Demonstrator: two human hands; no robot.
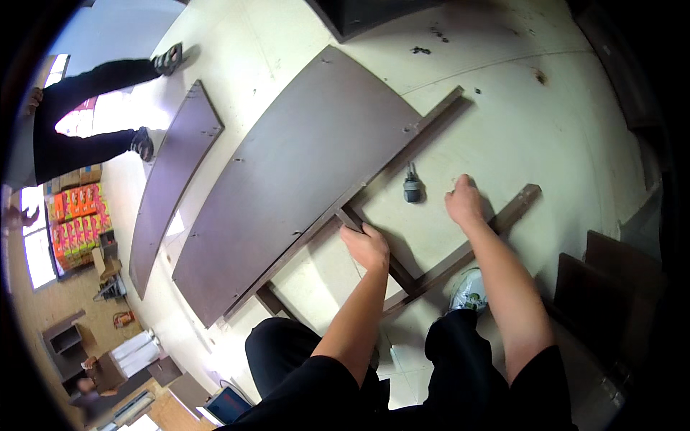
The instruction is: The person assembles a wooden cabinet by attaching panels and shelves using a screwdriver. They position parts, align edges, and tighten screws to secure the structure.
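A large dark brown panel lies flat on the pale floor, with a frame of dark brown rails joined along its near edge. My left hand rests on a cross rail near where it meets the panel, fingers curled over it. My right hand presses on the floor just beside the angled rail, fingers spread, holding nothing. A small grey caster wheel lies on the floor between panel and right hand. My knees and a white shoe sit below.
A second narrow brown panel lies to the left. Another person in black stands at the far left. More dark boards are stacked at the right. Stacked colourful boxes and furniture stand at the left edge.
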